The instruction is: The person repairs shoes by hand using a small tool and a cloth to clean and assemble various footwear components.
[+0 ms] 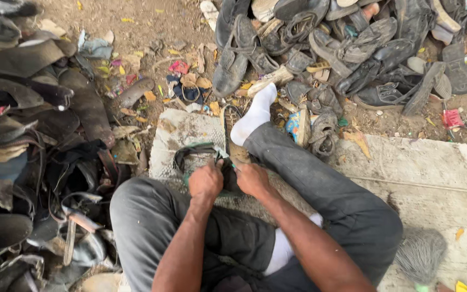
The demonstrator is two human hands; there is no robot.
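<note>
My left hand (pixel 205 181) and my right hand (pixel 251 178) are both closed on a worn dark sandal (pixel 228 141) that lies lengthwise in front of me. Its sole runs under my white-socked foot (pixel 253 115), which presses it down onto a dirty pale mat (pixel 182 130). A loose dark strap (pixel 193 153) loops out to the left of my left hand. My legs in grey trousers are folded around the work spot.
A heap of old dark shoes and sandals (pixel 341 48) lies ahead at the upper right. Scraps of soles and straps (pixel 33 146) pile up along the left. Litter covers the dirt (pixel 152 70). A grey brush (pixel 420 254) rests on the mat at lower right.
</note>
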